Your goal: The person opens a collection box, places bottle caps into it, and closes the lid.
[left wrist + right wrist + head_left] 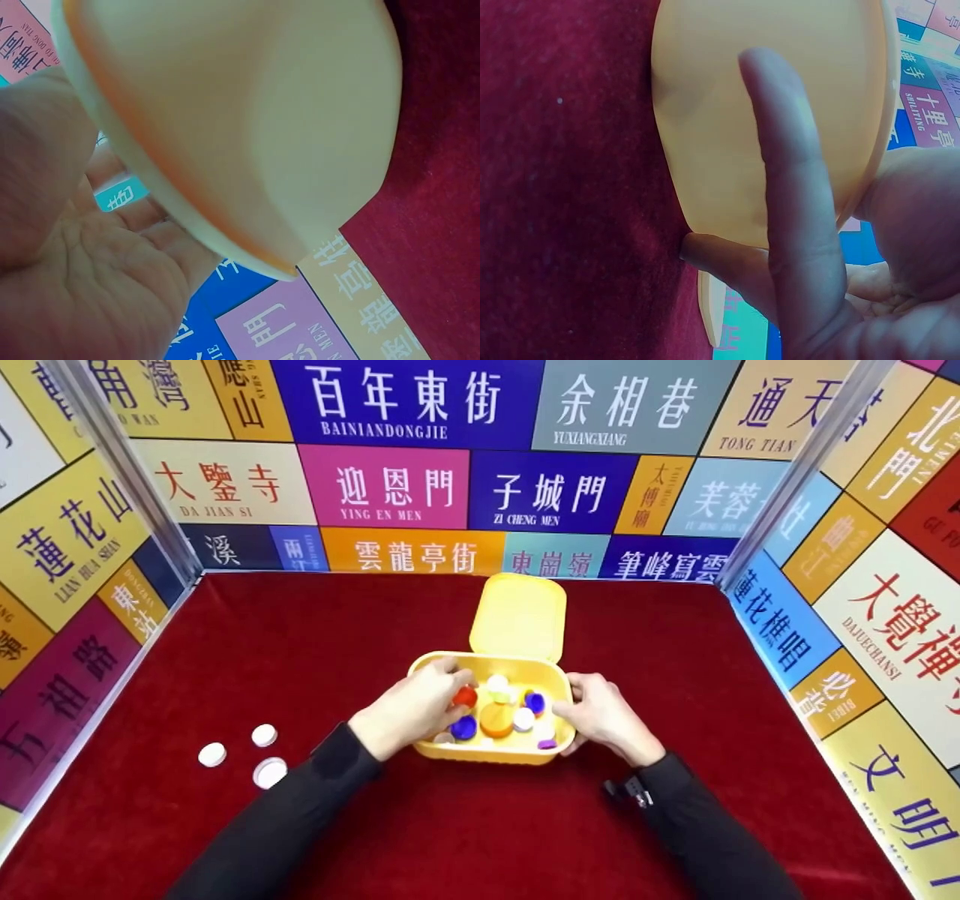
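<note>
A yellow plastic box (480, 754) stands on the red cloth with its lid (519, 619) folded back. Inside lie bottle caps: an orange cap (496, 720), a blue cap (463, 727), another blue cap (534, 703) and several white ones. My left hand (412, 705) reaches over the left wall, with a red cap (465, 697) between its thumb and fingers. In the left wrist view the box wall (247, 112) hides those fingertips. My right hand (607, 716) grips the right end, thumb over the rim; in the right wrist view, its fingers (799, 180) lie along the outer wall.
Three white caps lie on the cloth at the left: an upper cap (264, 735), a left cap (212, 754) and a lower cap (270, 772) near the left sleeve (300, 810). Panels printed with lettering (397, 484) enclose the back and sides.
</note>
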